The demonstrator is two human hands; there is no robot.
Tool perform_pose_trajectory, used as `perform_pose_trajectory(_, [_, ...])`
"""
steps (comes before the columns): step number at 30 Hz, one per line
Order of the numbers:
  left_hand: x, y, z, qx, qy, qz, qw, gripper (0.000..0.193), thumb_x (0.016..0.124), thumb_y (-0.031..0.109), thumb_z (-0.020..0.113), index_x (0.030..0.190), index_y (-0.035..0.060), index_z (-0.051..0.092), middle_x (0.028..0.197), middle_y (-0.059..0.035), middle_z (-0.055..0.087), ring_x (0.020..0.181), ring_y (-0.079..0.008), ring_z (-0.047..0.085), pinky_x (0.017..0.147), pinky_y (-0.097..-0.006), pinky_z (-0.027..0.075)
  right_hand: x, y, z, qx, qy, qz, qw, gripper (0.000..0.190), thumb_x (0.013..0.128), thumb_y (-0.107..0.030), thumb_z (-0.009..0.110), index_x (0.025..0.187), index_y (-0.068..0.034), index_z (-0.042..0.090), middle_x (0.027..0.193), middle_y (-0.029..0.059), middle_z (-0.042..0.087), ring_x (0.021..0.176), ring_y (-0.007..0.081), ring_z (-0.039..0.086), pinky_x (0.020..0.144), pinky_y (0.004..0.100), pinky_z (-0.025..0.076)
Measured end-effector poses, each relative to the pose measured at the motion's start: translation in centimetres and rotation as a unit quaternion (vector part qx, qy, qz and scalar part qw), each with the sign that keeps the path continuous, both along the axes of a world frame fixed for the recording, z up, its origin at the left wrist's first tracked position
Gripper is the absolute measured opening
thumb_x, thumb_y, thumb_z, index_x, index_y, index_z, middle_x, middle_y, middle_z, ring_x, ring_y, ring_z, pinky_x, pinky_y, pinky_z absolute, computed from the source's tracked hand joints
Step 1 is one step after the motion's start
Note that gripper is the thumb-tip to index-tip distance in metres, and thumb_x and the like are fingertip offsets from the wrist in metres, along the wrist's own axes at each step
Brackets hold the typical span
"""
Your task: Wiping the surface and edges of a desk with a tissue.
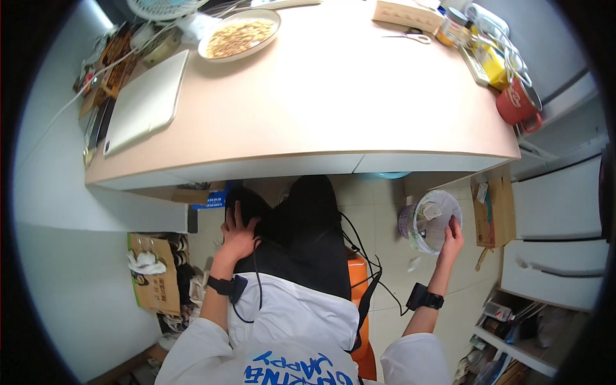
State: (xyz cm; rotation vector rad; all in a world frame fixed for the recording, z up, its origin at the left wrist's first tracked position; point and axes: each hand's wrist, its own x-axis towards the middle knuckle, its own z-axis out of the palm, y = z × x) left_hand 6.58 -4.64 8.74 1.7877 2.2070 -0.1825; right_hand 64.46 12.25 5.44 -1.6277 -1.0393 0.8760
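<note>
My left hand (pixel 238 237) rests with spread fingers on the black trousers (pixel 308 226) over my thigh, and nothing shows in it. Off to the right, my right hand (pixel 452 237) is over the near right rim of a lined waste bin (pixel 417 224). A small dark thing shows at its fingertips; what it is I cannot tell. Some white scraps lie inside the bin. On the desk (pixel 337 106) before me are an oval dish of small brown and yellowish pieces (pixel 240 39), a closed silver laptop or tablet (pixel 147 103) and scissors (pixel 416 37).
A red mug (pixel 519 103), a jar (pixel 451 26) and white cables stand along the desk's right side. The desk's front edge crosses above my knees. Black cables hang beside the orange stool (pixel 357 279). Cardboard boxes stand left (pixel 156 279) and right (pixel 495 211), near a white drawer cabinet (pixel 553 264).
</note>
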Motion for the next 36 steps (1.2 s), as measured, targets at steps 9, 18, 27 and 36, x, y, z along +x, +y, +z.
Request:
perform_pose_trajectory(9, [-1.7, -0.2, 1.8, 0.008, -0.034, -0.001, 0.999, 0.061, 0.083, 0.033, 0.073, 0.138, 0.0322, 0.047, 0.16, -0.0233, 0.004, 0.142, -0.0527, 0.014, 0.104, -0.0669, 0.027, -6.5, 2.2, 8.4, 0.03, -0.03, 0.148, 0.988, 0.037, 0.094, -0.014, 0.059, 0.128, 0.001, 0.06, 0.126, 0.0126, 0.064, 0.117, 0.0223, 0.059, 0.101, 0.0335, 0.043])
perform_pose_trajectory(18, [-1.9, 2.2, 5.5, -0.094, -0.129, -0.019, 0.987, 0.053, 0.091, 0.026, 0.065, 0.14, 0.0277, 0.046, 0.155, -0.0281, 0.02, 0.141, -0.0523, 0.02, 0.113, -0.0579, 0.025, 7.4, -14.0, -8.0, -0.414, 0.121, 0.063, 0.9, 0.035, 0.091, -0.013, 0.057, 0.126, -0.013, 0.062, 0.101, 0.0026, 0.068, 0.092, 0.0159, 0.066, 0.079, 0.0315, 0.051])
perform_pose_trajectory(27, [2.9, 4.3, 7.0, -0.138, -0.11, -0.126, 0.976, 0.042, 0.095, 0.016, 0.057, 0.136, 0.014, 0.051, 0.145, -0.0204, 0.043, 0.137, -0.04, 0.035, 0.117, -0.0443, 0.023, 6.3, -18.3, -24.0, -0.532, 0.073, 0.114, 0.836, 0.046, 0.089, -0.011, 0.056, 0.134, -0.021, 0.058, 0.104, 0.0017, 0.064, 0.093, 0.0176, 0.061, 0.075, 0.0379, 0.053])
perform_pose_trajectory(36, [3.5, 4.8, 7.5, -0.218, -0.018, -0.08, 0.972, 0.041, 0.094, 0.013, 0.054, 0.135, 0.0154, 0.051, 0.146, -0.0176, 0.04, 0.139, -0.0394, 0.033, 0.119, -0.0556, 0.016, 5.6, -16.1, -35.5, -0.453, -0.058, 0.197, 0.868, 0.064, 0.081, -0.009, 0.057, 0.143, -0.016, 0.049, 0.127, 0.0201, 0.061, 0.116, 0.0327, 0.058, 0.093, 0.0391, 0.051])
